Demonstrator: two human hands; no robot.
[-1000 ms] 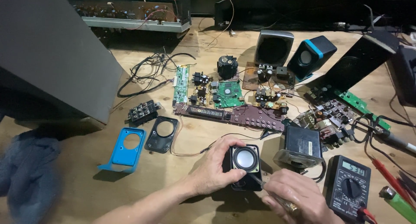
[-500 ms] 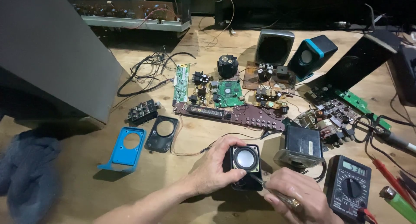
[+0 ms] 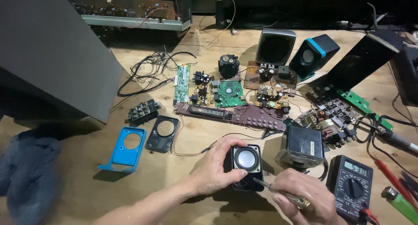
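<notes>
Your left hand (image 3: 215, 175) is wrapped around a small black speaker (image 3: 246, 166), fingers curled over its top and side so the round grey cone faces up at you and the box cannot slide on the wooden worktop (image 3: 209, 133). Your right hand (image 3: 305, 201) is closed around a screwdriver (image 3: 278, 193) with a clear amber handle, its thin metal shaft angled up and left so the tip meets the lower right corner of the speaker's front frame; the grip sits low on the handle, which suits fine turning or prying at that corner. The speaker lies near the front edge of the worktop, just left of a boxy dark transformer (image 3: 302, 146) and close to a black multimeter (image 3: 352, 186), whose display is lit and whose red probe lead runs off to the right, within easy reach of your tool hand. To the left, a blue plastic faceplate (image 3: 126, 149) and a black faceplate (image 3: 163, 133), each with a round opening, are laid apart from the work, well clear of your arms. Further back, green and brown circuit boards (image 3: 228, 94) are spread in a loose cluster with tangled black wires (image 3: 146, 70) beside them. Behind those stand a grey speaker (image 3: 275, 46) and a blue-trimmed speaker (image 3: 313, 55), upright. A dark blue cloth (image 3: 26, 177) lies at the far left edge.
</notes>
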